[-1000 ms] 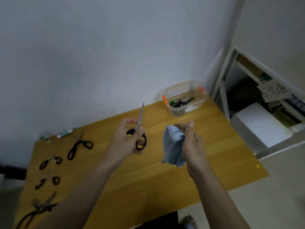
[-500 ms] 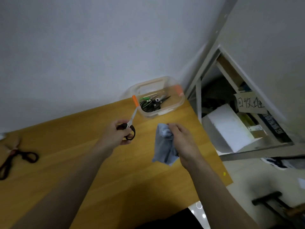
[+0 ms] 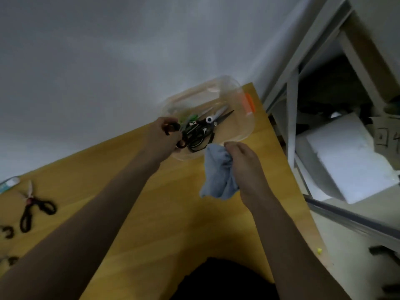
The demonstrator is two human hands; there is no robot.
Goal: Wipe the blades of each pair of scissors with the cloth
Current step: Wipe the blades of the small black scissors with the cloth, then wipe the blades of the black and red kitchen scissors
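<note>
Now the left hand (image 3: 165,135) grips black scissors (image 3: 173,132) over the tub (image 3: 244,126) at twelve o'clock, the right hand (image 3: 242,165) bunches the cloth (image 3: 218,178); dropped carelessly, blades could snag others.

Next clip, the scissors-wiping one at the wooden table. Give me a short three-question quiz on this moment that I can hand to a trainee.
1. True or false: the right hand grips the blue cloth.
2. Where is the left hand?
A. flat on the table
B. at the clear plastic container, gripping black scissors handles
C. on the shelf
3. Fill in: the black-handled scissors lying loose on the wooden table are on the person's ____ side.

Key: 1 true; 2 B; 3 left.
</note>
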